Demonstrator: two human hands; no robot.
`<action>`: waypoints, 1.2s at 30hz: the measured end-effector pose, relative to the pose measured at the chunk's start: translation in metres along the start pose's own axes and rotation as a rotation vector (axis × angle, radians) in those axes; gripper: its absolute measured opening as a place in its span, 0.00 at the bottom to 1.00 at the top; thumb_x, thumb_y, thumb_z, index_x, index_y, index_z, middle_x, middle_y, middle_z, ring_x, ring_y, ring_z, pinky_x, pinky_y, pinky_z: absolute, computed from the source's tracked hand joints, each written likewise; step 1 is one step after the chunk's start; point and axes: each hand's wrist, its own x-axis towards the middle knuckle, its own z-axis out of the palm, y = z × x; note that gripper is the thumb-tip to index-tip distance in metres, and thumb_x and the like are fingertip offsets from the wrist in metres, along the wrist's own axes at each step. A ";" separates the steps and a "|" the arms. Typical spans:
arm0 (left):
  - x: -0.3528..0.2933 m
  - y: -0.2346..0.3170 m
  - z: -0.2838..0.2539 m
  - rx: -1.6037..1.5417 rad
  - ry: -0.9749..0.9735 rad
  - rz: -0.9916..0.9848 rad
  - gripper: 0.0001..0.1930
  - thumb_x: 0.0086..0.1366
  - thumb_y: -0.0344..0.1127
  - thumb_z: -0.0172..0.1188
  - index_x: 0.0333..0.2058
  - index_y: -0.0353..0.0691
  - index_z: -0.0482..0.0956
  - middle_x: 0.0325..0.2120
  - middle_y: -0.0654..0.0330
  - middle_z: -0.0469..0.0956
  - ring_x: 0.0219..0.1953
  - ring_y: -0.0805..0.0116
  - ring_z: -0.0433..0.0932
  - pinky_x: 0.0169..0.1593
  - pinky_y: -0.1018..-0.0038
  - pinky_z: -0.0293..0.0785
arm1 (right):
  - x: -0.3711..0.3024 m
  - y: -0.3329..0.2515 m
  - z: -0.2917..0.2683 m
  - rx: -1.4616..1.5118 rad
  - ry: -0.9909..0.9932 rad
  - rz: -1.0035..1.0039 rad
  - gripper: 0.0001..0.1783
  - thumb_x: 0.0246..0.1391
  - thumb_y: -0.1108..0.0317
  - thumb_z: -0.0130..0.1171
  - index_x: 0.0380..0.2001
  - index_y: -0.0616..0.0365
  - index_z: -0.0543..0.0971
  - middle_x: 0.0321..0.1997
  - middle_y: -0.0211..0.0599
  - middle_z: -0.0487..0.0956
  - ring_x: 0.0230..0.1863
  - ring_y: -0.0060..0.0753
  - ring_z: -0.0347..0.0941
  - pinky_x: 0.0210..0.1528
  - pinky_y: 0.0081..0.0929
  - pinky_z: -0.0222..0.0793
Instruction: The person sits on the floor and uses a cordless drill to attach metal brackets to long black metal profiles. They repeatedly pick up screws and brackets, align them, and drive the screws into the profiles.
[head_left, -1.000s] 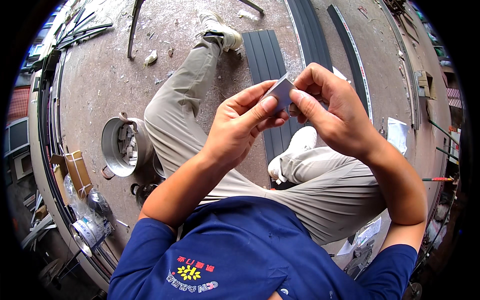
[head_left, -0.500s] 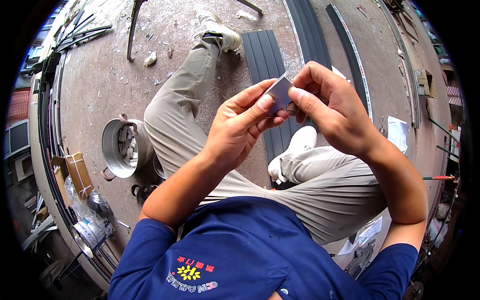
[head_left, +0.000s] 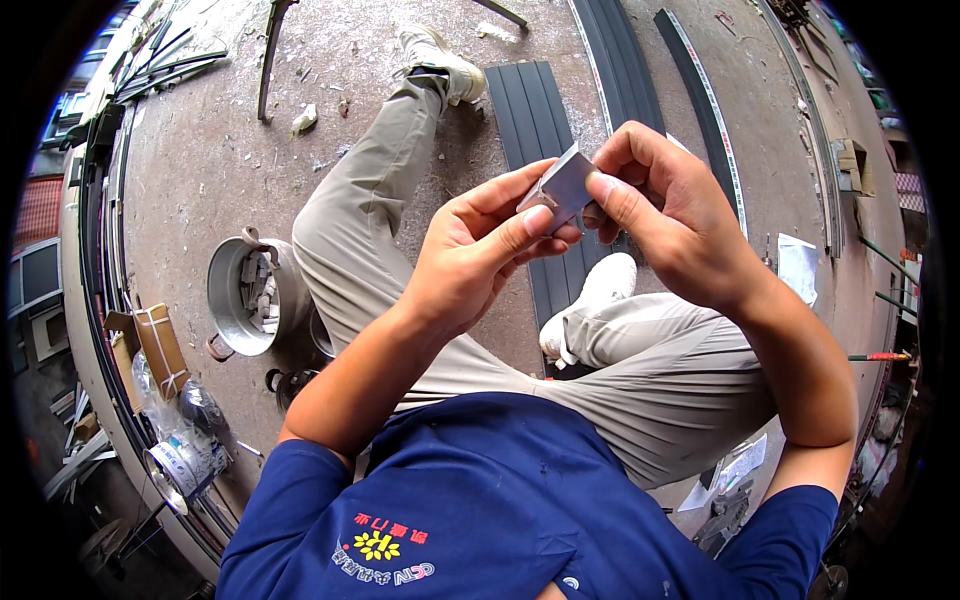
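Note:
Above my lap, both hands hold a small silver-grey metal piece [head_left: 566, 184], flat-faced with straight edges and tilted. My left hand [head_left: 468, 245] is closed on its lower left side, thumb across the front and fingers behind. At its right edge my right hand [head_left: 678, 222] pinches it, the thumb on the near side and the curled fingers partly hidden behind. A notch or raised bit shows on the left part of the piece, too small to make out. Dark grey ribbed panels [head_left: 532, 105] lie on the floor beyond it.
At left stands a metal pot [head_left: 222, 305] holding whitish pieces. A cardboard box [head_left: 162, 350] and plastic-wrapped items lie below it. Long dark strips [head_left: 700, 100] run along the floor at far right. White paper [head_left: 797, 268] lies right of my bent leg.
The metal piece has turned slightly in my fingers, and more of its left part shows. My right thumb has shifted a little up and right along its edge.

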 end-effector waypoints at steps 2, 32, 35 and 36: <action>-0.001 0.000 0.000 0.014 0.010 0.002 0.25 0.73 0.30 0.58 0.65 0.32 0.66 0.51 0.53 0.80 0.47 0.67 0.83 0.51 0.73 0.80 | 0.000 0.001 0.002 0.007 -0.005 -0.030 0.07 0.66 0.73 0.54 0.35 0.67 0.74 0.28 0.33 0.78 0.31 0.17 0.72 0.32 0.21 0.69; 0.009 -0.008 0.001 0.137 0.101 0.004 0.19 0.71 0.31 0.61 0.58 0.30 0.75 0.39 0.60 0.82 0.37 0.74 0.80 0.41 0.77 0.74 | 0.002 0.009 0.001 0.009 -0.005 0.066 0.07 0.65 0.73 0.55 0.34 0.67 0.74 0.28 0.34 0.77 0.29 0.20 0.73 0.32 0.23 0.70; 0.008 -0.007 0.002 0.105 0.100 -0.001 0.20 0.71 0.31 0.60 0.59 0.31 0.74 0.40 0.59 0.83 0.38 0.73 0.80 0.43 0.77 0.75 | 0.002 0.008 0.001 0.020 -0.014 0.076 0.07 0.65 0.73 0.55 0.34 0.67 0.74 0.29 0.34 0.77 0.30 0.20 0.73 0.32 0.22 0.70; 0.008 -0.007 0.002 0.089 0.096 0.004 0.21 0.71 0.31 0.60 0.60 0.30 0.73 0.41 0.59 0.83 0.38 0.73 0.80 0.43 0.77 0.75 | 0.002 0.007 0.001 0.026 -0.016 0.082 0.07 0.65 0.73 0.54 0.34 0.67 0.74 0.29 0.34 0.77 0.30 0.20 0.73 0.32 0.22 0.70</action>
